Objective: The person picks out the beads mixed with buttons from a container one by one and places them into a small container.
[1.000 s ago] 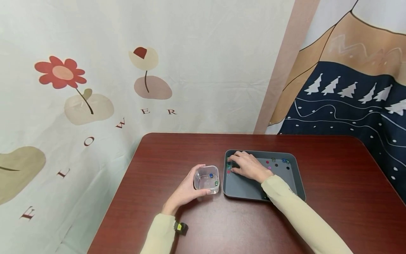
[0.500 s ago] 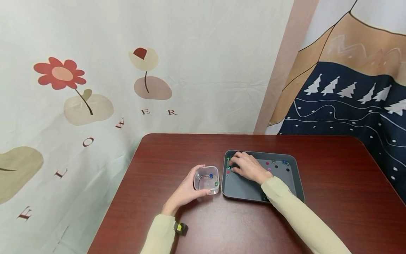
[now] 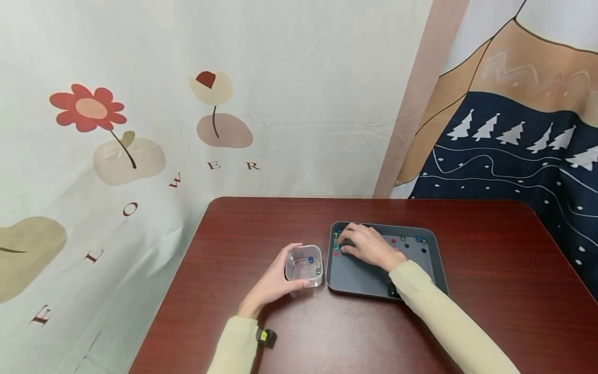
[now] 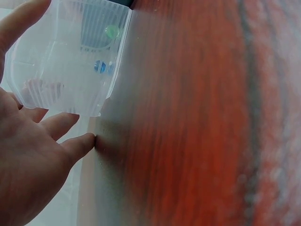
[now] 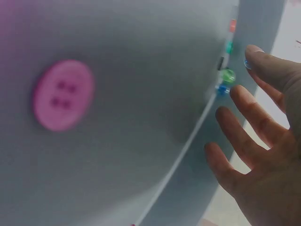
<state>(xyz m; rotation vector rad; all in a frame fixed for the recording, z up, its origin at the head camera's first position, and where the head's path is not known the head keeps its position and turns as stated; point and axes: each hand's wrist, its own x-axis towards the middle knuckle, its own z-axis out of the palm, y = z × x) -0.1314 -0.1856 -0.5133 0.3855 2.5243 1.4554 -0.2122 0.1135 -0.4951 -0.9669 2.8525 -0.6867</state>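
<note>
The work surface is a table (image 3: 327, 332) with a reddish-brown, wood-grain top and rounded far corners. Behind its far edge rises a pale fabric backdrop (image 3: 303, 104) printed with two flowers. A navy section (image 3: 504, 145) with trees adjoins on the right.

Quantities, near to far: one clear container (image 3: 301, 267), located just left of the tray, contains two marbles, one green marble (image 3: 318, 271) nearer and one blue marble (image 3: 310, 259) farther. One dark gray tray (image 3: 359, 275) lies on the table. The right wrist view shows one pink four-hole button (image 5: 64, 95) in it. Two black pieces (image 3: 407, 246) are visible in its right half. The full tray count cannot be told; a hand covers part of the contents. The backdrop carries six letters.

Left hand (image 3: 275, 280): thumb on the container's near side, fingers round its left and far sides; grip engaged on the container.

Right hand (image 3: 369, 246): positioned over the tray's left half, fingers directed toward the left wall. Thumb and index finger pinch one blue bead (image 5: 247, 63); the other three fingers are spread.
</note>
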